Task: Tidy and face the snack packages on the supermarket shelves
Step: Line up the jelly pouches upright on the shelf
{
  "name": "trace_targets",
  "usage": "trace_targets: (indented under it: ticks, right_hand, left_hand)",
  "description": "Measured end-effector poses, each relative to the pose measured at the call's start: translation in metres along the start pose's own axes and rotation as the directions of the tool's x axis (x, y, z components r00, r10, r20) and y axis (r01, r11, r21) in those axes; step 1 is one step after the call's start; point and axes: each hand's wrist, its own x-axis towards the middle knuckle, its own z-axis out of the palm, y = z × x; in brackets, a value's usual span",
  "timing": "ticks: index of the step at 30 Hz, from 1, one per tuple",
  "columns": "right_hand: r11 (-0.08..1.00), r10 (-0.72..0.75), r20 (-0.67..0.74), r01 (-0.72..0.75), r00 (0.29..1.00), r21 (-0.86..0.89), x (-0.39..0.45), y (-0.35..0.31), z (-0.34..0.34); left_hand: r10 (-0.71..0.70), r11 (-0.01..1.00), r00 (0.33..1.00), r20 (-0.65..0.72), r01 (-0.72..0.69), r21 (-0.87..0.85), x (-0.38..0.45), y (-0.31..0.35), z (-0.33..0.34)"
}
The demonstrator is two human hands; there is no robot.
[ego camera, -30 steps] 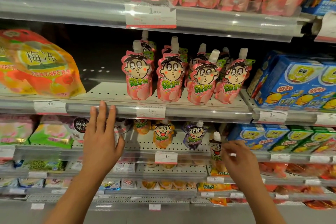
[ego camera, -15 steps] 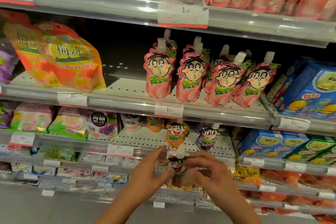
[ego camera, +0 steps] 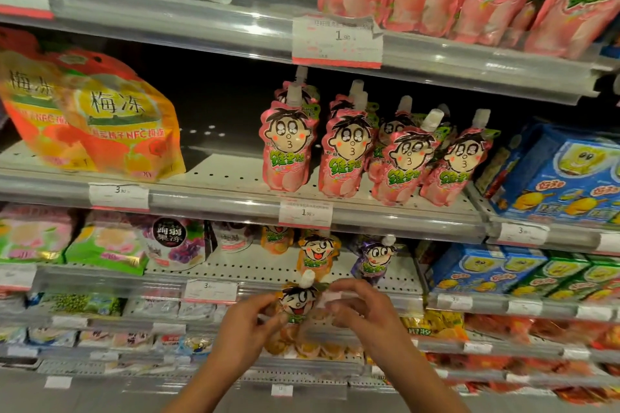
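Observation:
An orange spout pouch (ego camera: 298,303) with a cartoon face and white cap hangs in front of the lower shelf rail, held between both hands. My left hand (ego camera: 246,329) pinches its left edge and my right hand (ego camera: 364,312) pinches its right edge with curled fingers. Behind it on the shelf stand another orange pouch (ego camera: 317,255) and a purple pouch (ego camera: 372,260). One shelf up, several pink spout pouches (ego camera: 349,147) stand in a row, some leaning right.
Large orange jelly bags (ego camera: 100,124) fill the left of the pink pouches' shelf. Blue snack boxes (ego camera: 567,174) sit at right, blue and green boxes (ego camera: 523,271) below them. Green and purple jelly bags (ego camera: 107,245) lie at lower left. Clear price rails (ego camera: 235,201) edge each shelf.
My left hand dropped from the upper shelf rail and joined my right hand at the orange pouch, which now sits between both hands. The view shifted left and closer.

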Motion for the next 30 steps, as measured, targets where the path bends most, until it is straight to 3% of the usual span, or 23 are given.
trace_targets:
  ticks: [2,4,6,10,21,30]
  right_hand:
    - [0.996,0.054,-0.22,-0.038,0.974,0.078,0.01,0.016,-0.006]
    - [0.992,0.105,-0.448,-0.061,0.888,0.112,0.023,0.039,-0.017]
    - [0.991,0.133,-0.577,-0.124,0.806,0.054,0.036,0.059,-0.029]
    - [0.97,0.154,-0.541,-0.23,0.827,-0.077,0.065,0.071,-0.046]
    - [0.947,0.038,-0.486,-0.188,0.873,-0.263,0.099,0.076,-0.042]
    - [0.955,0.058,-0.386,-0.164,0.921,-0.248,0.098,0.085,-0.056]
  left_hand:
    - [-0.013,1.0,0.997,-0.073,0.013,0.012,0.01,-0.007,-0.009]
    - [-0.056,0.998,0.988,-0.143,0.056,-0.004,0.021,-0.014,-0.019]
    - [-0.091,0.995,0.977,-0.192,0.084,-0.044,0.031,-0.024,-0.028]
    - [-0.121,0.992,0.969,-0.215,0.109,-0.067,0.051,-0.031,-0.038]
    - [-0.043,0.996,0.997,-0.06,0.047,0.079,0.098,-0.024,-0.036]
    - [-0.072,0.994,0.997,0.012,0.073,-0.086,0.106,-0.023,-0.029]
